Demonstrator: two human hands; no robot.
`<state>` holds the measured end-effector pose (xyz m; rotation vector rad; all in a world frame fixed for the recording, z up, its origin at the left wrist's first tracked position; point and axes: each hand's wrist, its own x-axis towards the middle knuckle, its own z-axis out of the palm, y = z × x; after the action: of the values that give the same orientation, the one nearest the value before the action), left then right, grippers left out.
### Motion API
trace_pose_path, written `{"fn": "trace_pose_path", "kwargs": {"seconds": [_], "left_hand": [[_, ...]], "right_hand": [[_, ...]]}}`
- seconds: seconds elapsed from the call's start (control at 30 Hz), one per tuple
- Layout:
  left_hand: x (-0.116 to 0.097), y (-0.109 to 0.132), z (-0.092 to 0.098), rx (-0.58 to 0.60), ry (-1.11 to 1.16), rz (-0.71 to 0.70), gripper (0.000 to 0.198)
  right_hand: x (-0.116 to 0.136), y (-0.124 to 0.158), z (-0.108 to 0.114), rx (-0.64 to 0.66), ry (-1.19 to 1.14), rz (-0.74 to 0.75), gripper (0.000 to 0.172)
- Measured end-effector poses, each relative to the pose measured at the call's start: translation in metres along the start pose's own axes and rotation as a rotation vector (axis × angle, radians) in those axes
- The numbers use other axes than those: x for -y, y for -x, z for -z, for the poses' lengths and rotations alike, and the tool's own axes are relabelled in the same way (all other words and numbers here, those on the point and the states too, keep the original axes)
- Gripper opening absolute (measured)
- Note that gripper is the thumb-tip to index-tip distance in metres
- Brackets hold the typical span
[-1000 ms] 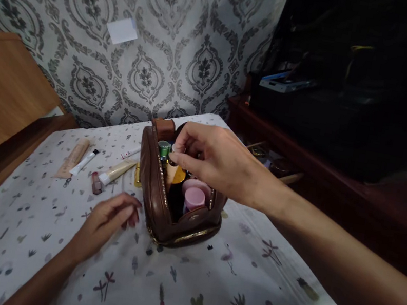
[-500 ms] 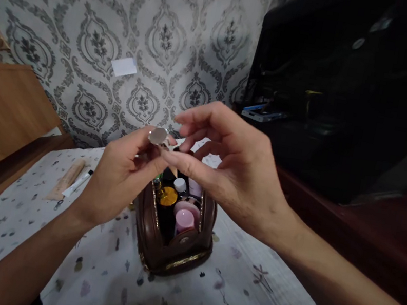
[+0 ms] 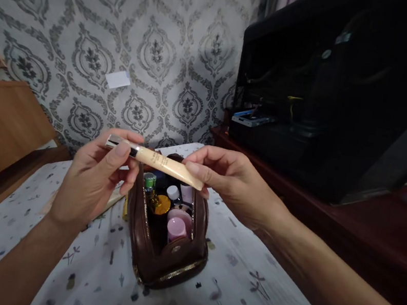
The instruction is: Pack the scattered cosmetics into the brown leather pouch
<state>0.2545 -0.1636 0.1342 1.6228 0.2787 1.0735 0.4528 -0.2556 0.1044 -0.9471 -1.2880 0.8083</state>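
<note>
Presently, left hand [image 3: 93, 173] and right hand [image 3: 238, 189] are gripping opposite ends of a beige tube [image 3: 161, 161], long axis sloping down rightward above the brown bag [image 3: 165, 267].

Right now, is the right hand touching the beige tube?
Touching. The head view shows the right hand gripping the beige tube near its flat, uncapped end, thumb lying across it.
</note>
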Motion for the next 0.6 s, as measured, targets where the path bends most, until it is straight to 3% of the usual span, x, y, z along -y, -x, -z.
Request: {"fn": "trace_pose_path", "kwargs": {"seconds": [0.17, 0.33, 0.4, 0.5, 0.6], "left_hand": [[0.004, 0.000, -0.004, -0.056, 0.024, 0.024, 0.027], [0.005, 0.002, -0.007, -0.058, 0.071, 0.087, 0.029], [0.006, 0.002, -0.007, -0.052, 0.083, 0.099, 0.029], [0.008, 0.003, -0.005, -0.040, 0.084, 0.098, 0.029], [0.011, 0.004, -0.004, -0.019, 0.073, 0.090, 0.027]], "right_hand": [[0.001, 0.009, -0.001, -0.039, -0.063, 0.082, 0.027], [0.005, 0.018, -0.005, -0.133, 0.130, 0.341, 0.021], [0.005, 0.020, -0.007, -0.159, 0.166, 0.376, 0.016], [0.001, 0.019, -0.008, -0.186, 0.117, 0.289, 0.014], [-0.006, 0.016, -0.008, -0.123, -0.046, 0.089, 0.022]]}}
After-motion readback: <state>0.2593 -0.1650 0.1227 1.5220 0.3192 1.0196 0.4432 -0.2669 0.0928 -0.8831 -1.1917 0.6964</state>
